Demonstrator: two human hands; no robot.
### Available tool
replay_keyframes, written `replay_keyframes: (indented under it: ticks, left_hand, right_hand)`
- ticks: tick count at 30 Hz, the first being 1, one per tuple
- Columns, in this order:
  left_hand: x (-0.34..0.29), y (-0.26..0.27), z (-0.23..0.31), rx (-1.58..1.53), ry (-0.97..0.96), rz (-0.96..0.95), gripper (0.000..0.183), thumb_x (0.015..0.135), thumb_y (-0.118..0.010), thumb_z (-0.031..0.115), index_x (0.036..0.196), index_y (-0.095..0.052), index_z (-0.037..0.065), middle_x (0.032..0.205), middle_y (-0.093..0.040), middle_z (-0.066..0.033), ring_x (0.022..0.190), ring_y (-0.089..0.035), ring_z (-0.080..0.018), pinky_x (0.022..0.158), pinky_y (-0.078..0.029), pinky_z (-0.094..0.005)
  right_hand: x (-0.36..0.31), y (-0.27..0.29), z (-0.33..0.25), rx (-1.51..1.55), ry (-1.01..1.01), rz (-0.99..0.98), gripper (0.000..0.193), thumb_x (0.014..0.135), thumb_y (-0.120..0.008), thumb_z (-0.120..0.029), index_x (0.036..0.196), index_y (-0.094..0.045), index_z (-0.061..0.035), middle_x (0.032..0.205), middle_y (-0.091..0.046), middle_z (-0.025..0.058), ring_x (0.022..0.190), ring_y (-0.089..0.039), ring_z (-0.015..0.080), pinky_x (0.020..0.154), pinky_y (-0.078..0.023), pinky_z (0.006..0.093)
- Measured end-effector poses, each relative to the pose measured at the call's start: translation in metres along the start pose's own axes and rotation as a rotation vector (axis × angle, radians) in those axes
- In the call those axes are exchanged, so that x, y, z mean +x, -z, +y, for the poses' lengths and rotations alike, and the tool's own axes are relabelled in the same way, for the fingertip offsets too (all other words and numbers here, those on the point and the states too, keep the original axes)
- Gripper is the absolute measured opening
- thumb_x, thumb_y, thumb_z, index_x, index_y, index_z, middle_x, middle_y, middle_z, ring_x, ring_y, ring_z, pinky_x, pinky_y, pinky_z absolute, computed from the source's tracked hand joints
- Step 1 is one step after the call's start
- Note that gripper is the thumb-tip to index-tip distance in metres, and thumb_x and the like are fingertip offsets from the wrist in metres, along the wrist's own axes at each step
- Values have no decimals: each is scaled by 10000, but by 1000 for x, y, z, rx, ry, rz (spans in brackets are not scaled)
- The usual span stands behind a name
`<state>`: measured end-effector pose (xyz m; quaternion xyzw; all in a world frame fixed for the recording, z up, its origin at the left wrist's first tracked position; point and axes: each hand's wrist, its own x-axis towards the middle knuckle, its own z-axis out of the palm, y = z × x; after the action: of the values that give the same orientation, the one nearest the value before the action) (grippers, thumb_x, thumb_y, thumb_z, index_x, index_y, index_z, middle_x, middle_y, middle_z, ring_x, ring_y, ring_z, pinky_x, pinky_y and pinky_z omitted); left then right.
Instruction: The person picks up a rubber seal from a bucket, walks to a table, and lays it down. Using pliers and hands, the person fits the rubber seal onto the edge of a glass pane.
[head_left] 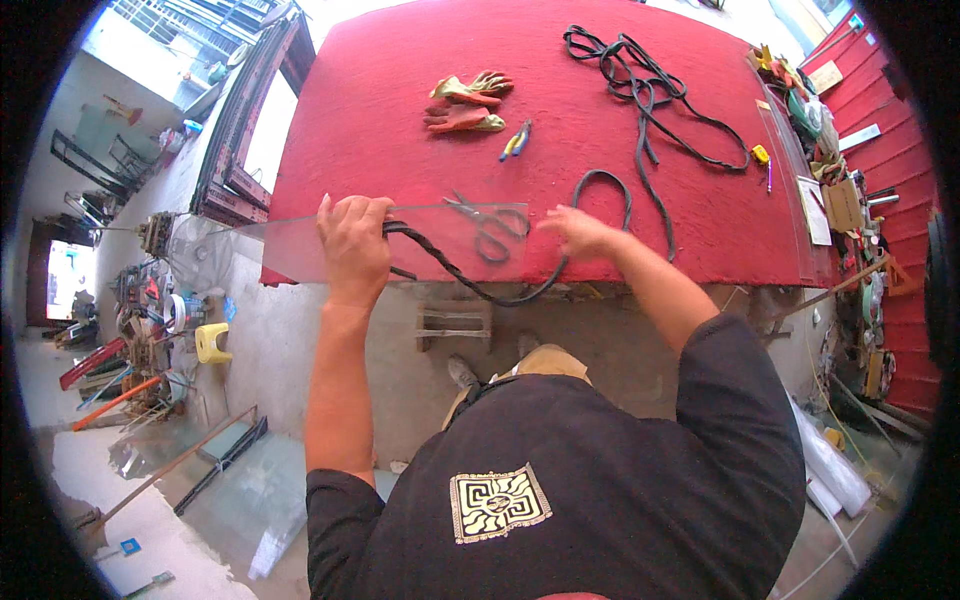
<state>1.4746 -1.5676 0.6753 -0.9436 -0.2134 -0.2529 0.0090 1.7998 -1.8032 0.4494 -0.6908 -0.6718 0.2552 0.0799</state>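
My left hand [355, 240] is closed at the upper edge of a clear glass pane [440, 220], its fingers also round the end of a black rubber strip [510, 300]. From there the strip sags over the table's near edge and rises to a loop beside my right hand [580, 233]. That hand is slightly blurred, its fingers stretched toward the pane's right end and apart; I see nothing held in them. Through the glass show scissors [490, 240] with black handles. The pane overhangs the left side of the red-covered table [390, 150].
Farther back on the table lie red-and-cream work gloves [465, 105], pliers [516, 140] with blue-and-yellow handles, and more tangled black strip [640, 85]. A yellow tape measure [761, 154] is at the right. A low wooden stool [454, 322] stands under the near edge; a yellow stool [212, 343] stands left.
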Motion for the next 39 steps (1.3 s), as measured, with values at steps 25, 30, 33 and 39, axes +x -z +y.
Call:
replay_keyframes:
  ticks: [25, 30, 33, 39]
  left_hand:
    - [-58, 209, 67, -1707, -259, 527, 140, 1025, -554, 200, 1145, -625, 210, 894, -621, -109, 656, -509, -176, 559, -417, -300]
    - [-73, 217, 46, -1892, -358, 458, 121, 1021, -565, 200, 1122, -630, 200, 893, -605, -104, 656, -496, -167, 561, -408, -293]
    - [-85, 226, 25, -1922, -370, 453, 110, 1018, -572, 200, 1109, -633, 193, 893, -595, -101, 656, -489, -162, 562, -402, -289]
    - [-107, 243, -15, -1937, -414, 379, 89, 1013, -585, 200, 1082, -639, 181, 892, -575, -95, 657, -473, -151, 565, -391, -280]
  right_hand:
    - [-116, -5, -161, 107, -528, 1276, 241, 1059, -569, -253, 1082, -646, -26, 976, -653, 121, 911, -645, 270, 821, -508, 375]
    - [-118, 17, -212, 189, -681, 1292, 314, 1101, -481, -311, 1031, -639, -49, 903, -648, 81, 865, -629, 208, 768, -489, 337]
    - [-100, 21, -249, 11, -597, 1265, 268, 1090, -507, -265, 1025, -633, -38, 906, -638, 84, 853, -604, 193, 793, -493, 324]
    - [-86, 6, -289, 110, -432, 1250, 187, 1053, -569, -198, 1038, -632, -22, 913, -641, 84, 859, -605, 190, 804, -490, 317]
